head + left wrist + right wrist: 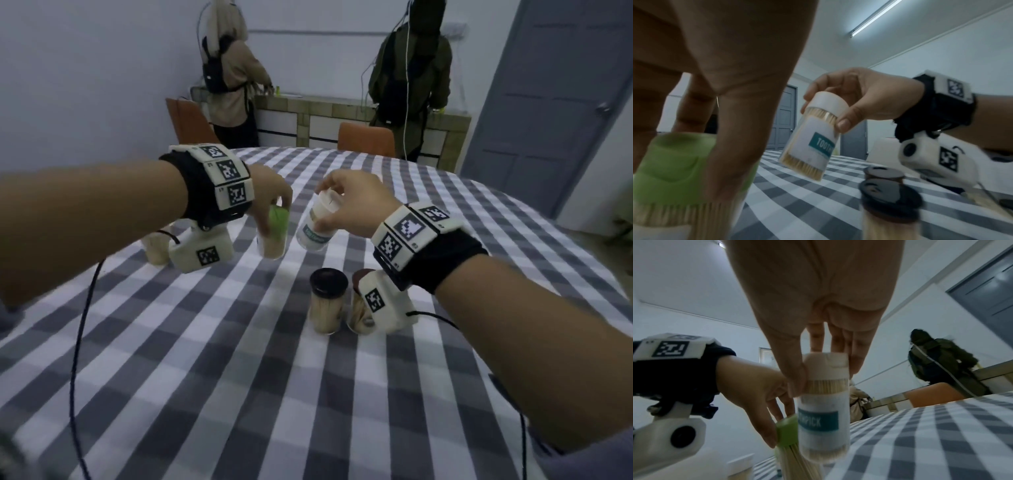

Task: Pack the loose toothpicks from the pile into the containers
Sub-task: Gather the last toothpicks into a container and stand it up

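Dim and bluish overall, lit from a ceiling tube light point(873, 17). Soft shadows on the checked tablecloth point(212, 359). Strong wide-angle bending at edges; motion blur on near objects in wrist views.

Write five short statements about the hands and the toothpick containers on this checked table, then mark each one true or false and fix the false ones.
1. The right hand holds the white-capped container clear of the tablecloth. True.
2. The left hand is empty. False: its fingers grip the green-lidded container at the lid.
3. The white-capped container hangs tilted. True.
4. The two dark-lidded containers lie on their sides. False: they stand upright side by side, near the right wrist.
5. The white-capped container has no label. False: it bears a white label with a teal band of lettering.
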